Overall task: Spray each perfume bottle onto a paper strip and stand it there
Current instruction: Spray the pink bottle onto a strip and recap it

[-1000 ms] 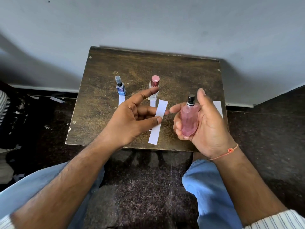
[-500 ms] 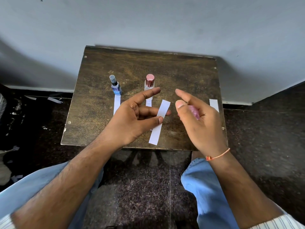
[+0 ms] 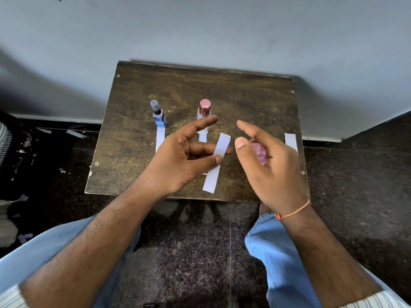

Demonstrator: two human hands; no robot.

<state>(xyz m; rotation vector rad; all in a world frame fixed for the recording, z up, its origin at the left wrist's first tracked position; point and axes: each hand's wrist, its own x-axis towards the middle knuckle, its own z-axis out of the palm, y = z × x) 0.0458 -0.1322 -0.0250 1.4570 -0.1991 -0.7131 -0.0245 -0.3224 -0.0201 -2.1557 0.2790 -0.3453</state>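
Dark scuffed worktop (image 3: 244, 103), grey wall (image 3: 200, 30) behind. My left hand (image 3: 178, 156), fingers spread, pinches a paper strip (image 3: 213, 174). My right hand (image 3: 278, 170), at its 3 o'clock, curls round the pink bottle (image 3: 259, 152). Blue bottle (image 3: 159, 117) and rose-capped bottle (image 3: 204, 112) stand at 12 o'clock.

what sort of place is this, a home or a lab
Likely a plain room in a home, not a lab: a small worn wooden table against a bare painted wall, on a dark speckled stone floor strewn with paper scraps.

A small dark wooden table (image 3: 138, 152) stands against a grey wall (image 3: 200, 30). Paper scraps (image 3: 75, 134) lie on the dark speckled floor (image 3: 355, 185).
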